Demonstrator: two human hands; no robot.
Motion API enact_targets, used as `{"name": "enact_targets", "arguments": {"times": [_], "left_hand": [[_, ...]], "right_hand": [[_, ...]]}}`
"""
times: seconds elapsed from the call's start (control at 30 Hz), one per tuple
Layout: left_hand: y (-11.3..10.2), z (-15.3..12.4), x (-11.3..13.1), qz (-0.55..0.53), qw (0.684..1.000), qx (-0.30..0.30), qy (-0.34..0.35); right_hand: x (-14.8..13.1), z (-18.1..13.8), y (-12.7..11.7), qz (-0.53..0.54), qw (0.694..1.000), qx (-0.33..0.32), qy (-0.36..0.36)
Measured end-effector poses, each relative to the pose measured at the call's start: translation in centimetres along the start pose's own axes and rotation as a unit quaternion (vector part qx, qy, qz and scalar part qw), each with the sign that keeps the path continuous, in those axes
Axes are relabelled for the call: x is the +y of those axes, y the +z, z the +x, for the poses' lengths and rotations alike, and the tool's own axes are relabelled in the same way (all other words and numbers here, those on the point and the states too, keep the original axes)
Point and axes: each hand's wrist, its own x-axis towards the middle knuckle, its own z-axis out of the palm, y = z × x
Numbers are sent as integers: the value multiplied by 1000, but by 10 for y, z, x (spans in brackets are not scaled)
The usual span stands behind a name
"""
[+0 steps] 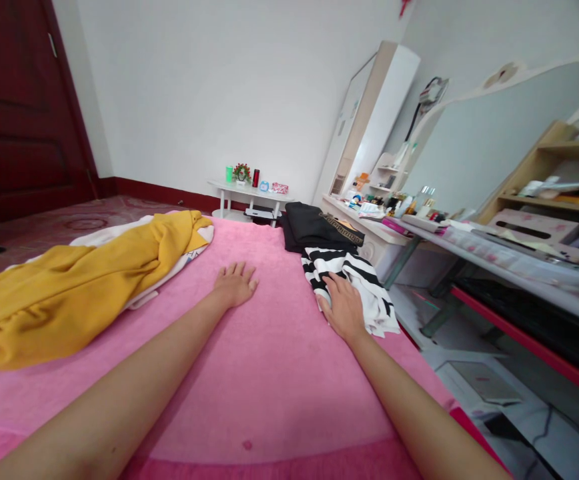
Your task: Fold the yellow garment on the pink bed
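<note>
My left hand point(234, 285) lies flat and open on the pink bed cover point(259, 373), fingers stretched forward, holding nothing. My right hand point(343, 308) rests palm down on the near end of a black-and-white striped garment point(364, 280) at the bed's right edge, fingers spread flat over the cloth. Just beyond the striped garment lies a folded black garment point(314, 227) with a patterned band. A yellow garment point(69, 287) lies crumpled over white cloth at the left of the bed, apart from both hands.
A cluttered dressing table point(384, 223) and a long desk point(509, 260) with a wooden shelf stand along the right wall. A small white side table point(249, 193) with small items sits beyond the bed. A dark red door point(19, 107) is at the left.
</note>
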Motion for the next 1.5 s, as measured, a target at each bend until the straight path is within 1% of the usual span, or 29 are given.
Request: {"name": "enact_targets", "arguments": {"times": [0.13, 0.2, 0.4, 0.57, 0.87, 1.03, 1.17, 1.27, 1.37, 1.43, 1.5], "left_hand": [[-3, -8, 6, 8, 999, -24, -22], [-5, -13, 9, 9, 999, -27, -25], [-5, -24, 13, 14, 1000, -2, -21], [-2, -27, 11, 13, 1000, 18, -11], [-3, -28, 10, 3, 1000, 19, -14], [-2, -29, 8, -8, 999, 29, -15], [-5, -31, 8, -22, 999, 26, -11], [-10, -38, 11, -35, 999, 21, 1], [-16, -50, 11, -38, 999, 9, 23], [-24, -62, 4, -39, 997, -11, 59], [-39, -77, -11, -42, 992, -36, 117]], "right_hand": [[0, -1, -1, 5, 1000, 5, 2], [0, -1, -1, 6, 1000, 7, 3], [0, -2, -3, 6, 1000, 10, 6], [1, -2, -3, 11, 1000, 16, 5], [2, -1, -2, 10, 1000, 8, 5], [1, 0, -2, 6, 1000, 5, 4], [2, 0, 0, 8, 1000, 2, 6], [5, 1, 3, 9, 1000, 5, 5], [8, 1, 6, 10, 1000, 11, 4], [11, 1, 9, 12, 1000, 15, 1], [12, 2, 11, 11, 1000, 18, -4]]}}
